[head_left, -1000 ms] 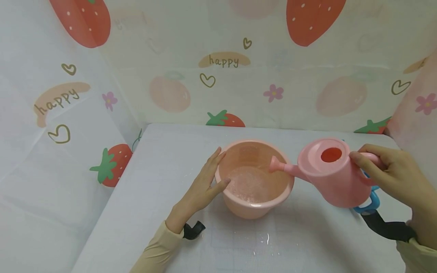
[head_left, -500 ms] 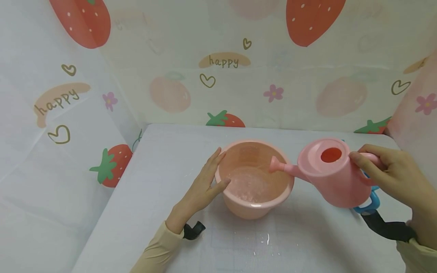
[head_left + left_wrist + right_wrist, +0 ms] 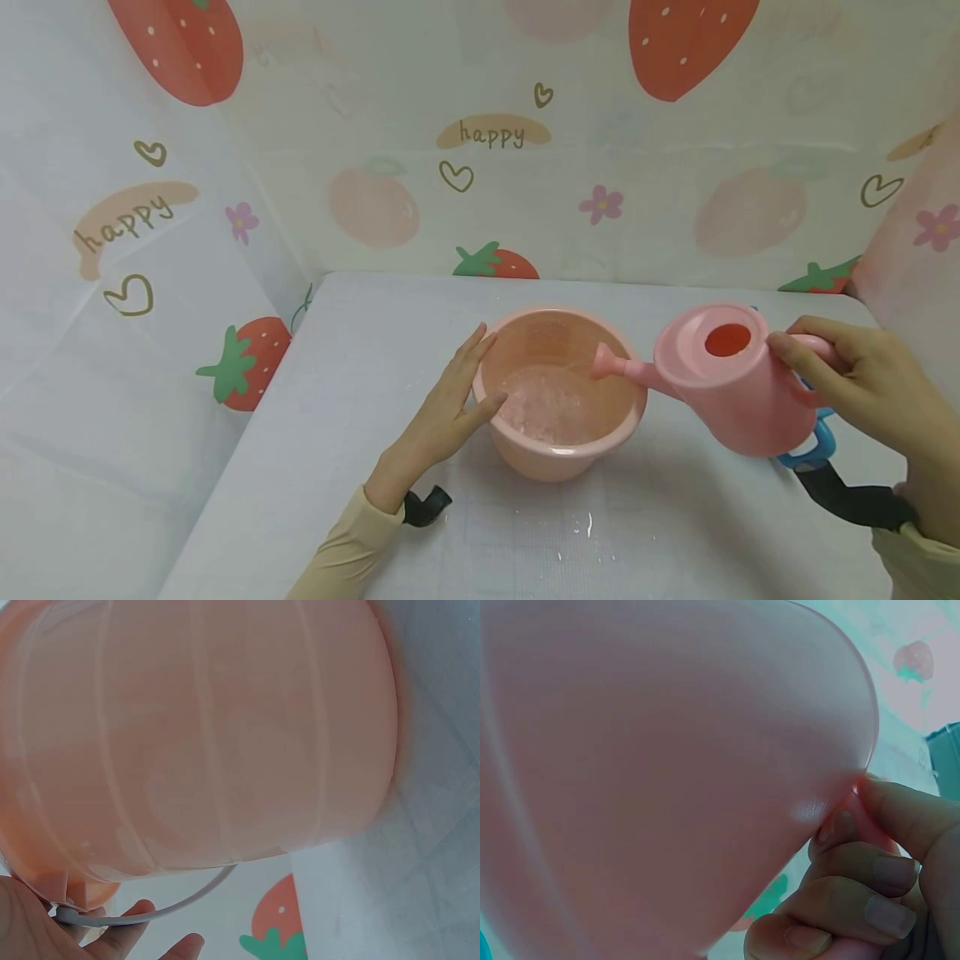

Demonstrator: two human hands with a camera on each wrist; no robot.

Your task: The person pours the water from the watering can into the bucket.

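Note:
A peach plastic bucket point(image 3: 558, 462) stands on the white table, with rippling water point(image 3: 551, 404) inside. My left hand point(image 3: 438, 408) rests on its left rim with straight, spread fingers, the thumb reaching over the edge. In the left wrist view, the bucket's ribbed side point(image 3: 202, 735) and grey bail handle point(image 3: 172, 909) show beside the fingers. Clear of the table, my right hand point(image 3: 862, 375) grips the handle of a pink watering can point(image 3: 750, 408). The can tilts left, its sprinkler head point(image 3: 606, 362) over the bucket; a faint stream leaves it. The right wrist view shows curled fingers point(image 3: 847, 900) around the handle.
Behind the watering can is a blue object with a loop point(image 3: 813, 446), mostly hidden. Water drops point(image 3: 588, 525) lie on the table point(image 3: 360, 358) in front of the bucket. Strawberry-printed sheets point(image 3: 600, 150) enclose the back and sides.
Both hands, the watering can and the bucket hold their places. Only the ripples on the water in the bucket differ.

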